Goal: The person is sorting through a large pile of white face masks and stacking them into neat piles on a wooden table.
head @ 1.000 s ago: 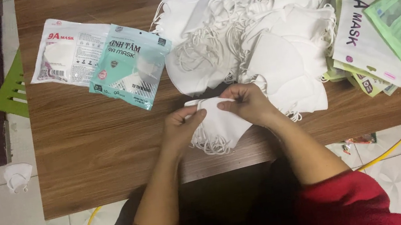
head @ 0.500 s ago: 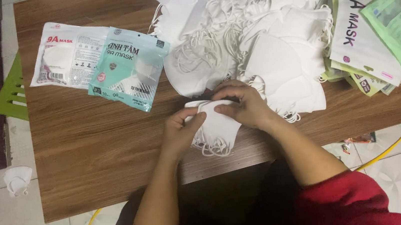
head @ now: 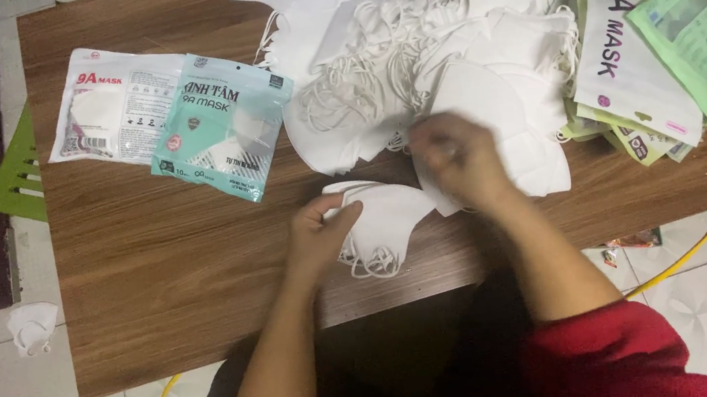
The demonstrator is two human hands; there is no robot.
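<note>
Left hand [head: 315, 234] pinches folded mask [head: 382, 217] at centre; right hand [head: 455, 158], blurred, grip unclear, nearer pile [head: 410, 68] above.

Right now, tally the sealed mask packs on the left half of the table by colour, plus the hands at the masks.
White pack with red print: 1
Teal pack: 1
Hands: 2, the left hand on a small stack of white masks, the right hand, blurred, over the loose mask pile
Total: 4
</note>
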